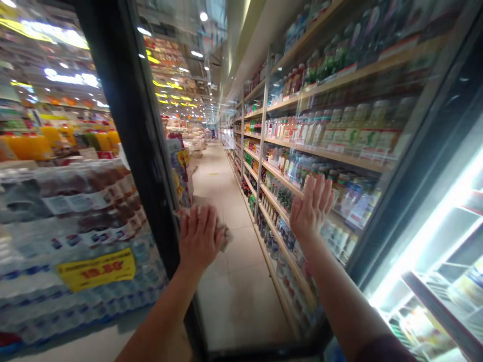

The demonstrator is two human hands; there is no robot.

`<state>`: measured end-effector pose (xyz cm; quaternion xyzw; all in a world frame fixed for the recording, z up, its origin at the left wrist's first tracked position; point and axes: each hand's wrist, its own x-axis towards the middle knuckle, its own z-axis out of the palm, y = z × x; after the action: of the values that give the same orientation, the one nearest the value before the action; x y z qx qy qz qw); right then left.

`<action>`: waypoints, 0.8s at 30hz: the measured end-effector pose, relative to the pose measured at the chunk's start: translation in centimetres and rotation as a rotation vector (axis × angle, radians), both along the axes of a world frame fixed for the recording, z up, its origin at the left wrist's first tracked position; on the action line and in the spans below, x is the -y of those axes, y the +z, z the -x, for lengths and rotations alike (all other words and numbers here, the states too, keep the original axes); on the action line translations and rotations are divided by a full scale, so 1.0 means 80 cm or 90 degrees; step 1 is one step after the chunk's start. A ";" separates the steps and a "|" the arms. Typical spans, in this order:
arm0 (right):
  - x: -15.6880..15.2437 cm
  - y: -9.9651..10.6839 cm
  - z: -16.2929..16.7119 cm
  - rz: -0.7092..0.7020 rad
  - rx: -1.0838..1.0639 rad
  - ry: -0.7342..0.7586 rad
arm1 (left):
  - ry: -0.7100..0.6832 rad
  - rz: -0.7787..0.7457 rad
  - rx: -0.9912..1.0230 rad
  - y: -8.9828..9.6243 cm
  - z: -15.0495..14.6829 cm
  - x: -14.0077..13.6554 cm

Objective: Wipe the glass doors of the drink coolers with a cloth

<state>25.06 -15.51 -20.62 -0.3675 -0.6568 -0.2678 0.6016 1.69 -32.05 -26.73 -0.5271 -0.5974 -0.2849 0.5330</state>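
Note:
A glass door with a dark frame (139, 120) stands open in front of me, and the aisle shows through its pane. My left hand (199, 235) presses a crumpled, light-coloured cloth (225, 237) against the glass near the frame's left side. Most of the cloth is hidden under the palm and fingers; a bunched edge sticks out on the right. Farther right, my right hand (310, 208) lies flat on the pane with its fingers stretched out, holding nothing.
At right is a lit cooler interior with shelves (433, 311) and packaged goods. Through the glass are long shelves (324, 146) of bottles and a tiled aisle floor (226, 201). Stacked bottle packs (75, 221) with a yellow price sign (98, 270) stand at left.

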 end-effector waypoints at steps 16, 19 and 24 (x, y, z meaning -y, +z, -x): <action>-0.006 -0.003 0.006 0.004 -0.007 -0.004 | -0.076 0.035 0.011 0.023 -0.097 -0.075; -0.008 -0.004 0.004 0.001 -0.005 -0.006 | -0.133 0.079 -0.075 0.022 -0.124 -0.089; -0.007 -0.003 0.002 -0.006 -0.003 0.001 | -0.130 0.096 -0.062 0.018 -0.089 -0.067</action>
<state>24.91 -14.92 -20.88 -0.3651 -0.6541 -0.2693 0.6052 8.78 -26.67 -25.32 -0.6370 -0.5340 -0.2658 0.4883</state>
